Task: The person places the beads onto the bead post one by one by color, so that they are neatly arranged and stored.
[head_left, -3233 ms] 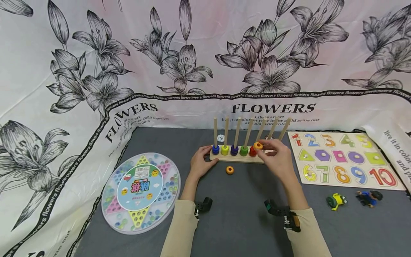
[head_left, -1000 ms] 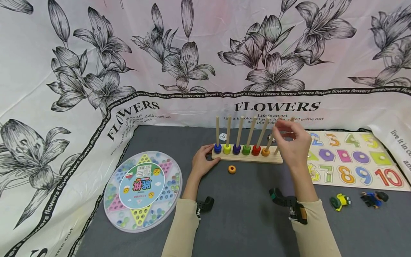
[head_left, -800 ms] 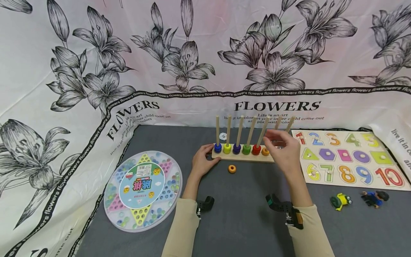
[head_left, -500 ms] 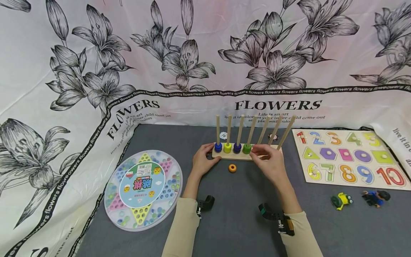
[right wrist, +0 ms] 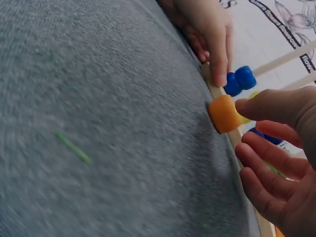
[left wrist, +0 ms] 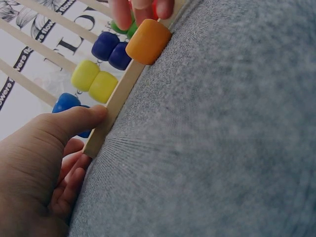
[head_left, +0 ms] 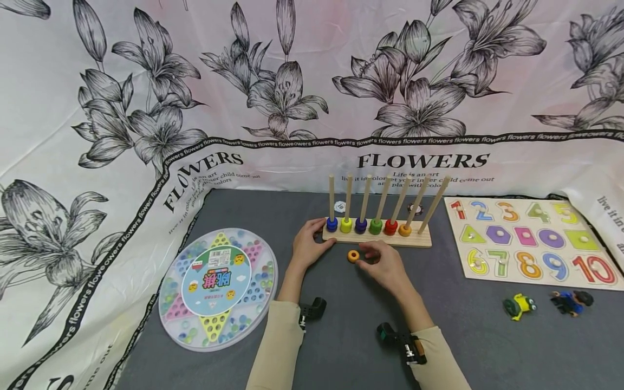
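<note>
Grey felt covers the table, and a white cloth printed with black flowers hangs behind it and falls over its left side. On the left part of the felt lies a round marble board under a clear lid. On the right lies a number puzzle with coloured digits and shapes. In the middle, at the back, stands a wooden rack with seven thin pegs. Six pegs carry one ring each at the bottom: blue, yellow, dark blue, green, red, orange. The seventh peg, at the right end, has no ring.

The left hand rests at the left end of the rack; in the left wrist view its thumb presses on the front edge of the base, and the other fingers are loosely curled below it and hold nothing. The right hand lies low on the felt in front of the rack. Its fingers are a little apart and bent, and the fingertips touch a loose orange ring. I cannot tell if they already pinch it. This ring lies on the felt just in front of the rack, near its left half.

Two small toy figures lie near the front right, below the puzzle.
</note>
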A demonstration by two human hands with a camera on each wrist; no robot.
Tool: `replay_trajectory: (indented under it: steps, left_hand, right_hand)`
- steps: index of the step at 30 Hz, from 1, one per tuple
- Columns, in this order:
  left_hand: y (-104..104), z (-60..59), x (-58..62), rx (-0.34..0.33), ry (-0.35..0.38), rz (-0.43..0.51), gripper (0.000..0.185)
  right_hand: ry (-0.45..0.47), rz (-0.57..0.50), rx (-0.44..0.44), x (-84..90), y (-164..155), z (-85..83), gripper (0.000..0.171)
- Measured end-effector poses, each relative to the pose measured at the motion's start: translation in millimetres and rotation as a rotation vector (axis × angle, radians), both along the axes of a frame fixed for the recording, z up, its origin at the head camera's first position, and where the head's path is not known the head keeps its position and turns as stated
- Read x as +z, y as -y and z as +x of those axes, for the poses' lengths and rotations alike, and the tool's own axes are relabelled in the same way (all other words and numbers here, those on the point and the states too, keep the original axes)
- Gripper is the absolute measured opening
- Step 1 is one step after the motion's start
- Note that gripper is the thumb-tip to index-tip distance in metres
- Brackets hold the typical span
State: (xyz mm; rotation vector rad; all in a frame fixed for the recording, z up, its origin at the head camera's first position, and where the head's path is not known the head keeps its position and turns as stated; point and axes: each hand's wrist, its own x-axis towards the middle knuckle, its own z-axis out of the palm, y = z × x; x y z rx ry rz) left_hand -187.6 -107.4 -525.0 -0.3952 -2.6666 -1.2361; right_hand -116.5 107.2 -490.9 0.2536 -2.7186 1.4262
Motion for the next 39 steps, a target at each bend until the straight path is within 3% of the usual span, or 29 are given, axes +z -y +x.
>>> replay_trajectory:
  steps: [7,15,24,31,39]
  left_hand:
    - [-0.7,1.1,2.2,0.000,0.008,0.010,0.058]
    - [-1.3,1.0,1.5,0.002,0.016,0.007,0.058]
    - [-1.2,1.2,1.7,0.001,0.007,0.002,0.058]
    - [-0.6,0.8,-1.8,0.002,0.010,0.008,0.059]
    - [-1.4,0.2,-2.2,0.003,0.006,0.004,0.059]
  right_hand:
    - [0.067,0.083,-0.029,-4.0,9.0,-0.9,0.041]
    - [0.055,0.186,-0.041,-3.7,13.3,-1.5,0.033]
    - [0.053,0.182,-0.064,11.7,3.0,-2.4,0.034]
    - [-0.017,0.150,-0.086,31.2,-9.6,-3.0,0.036]
    - [-0.197,0.092,-0.144,58.6,-29.3,-6.4,0.032]
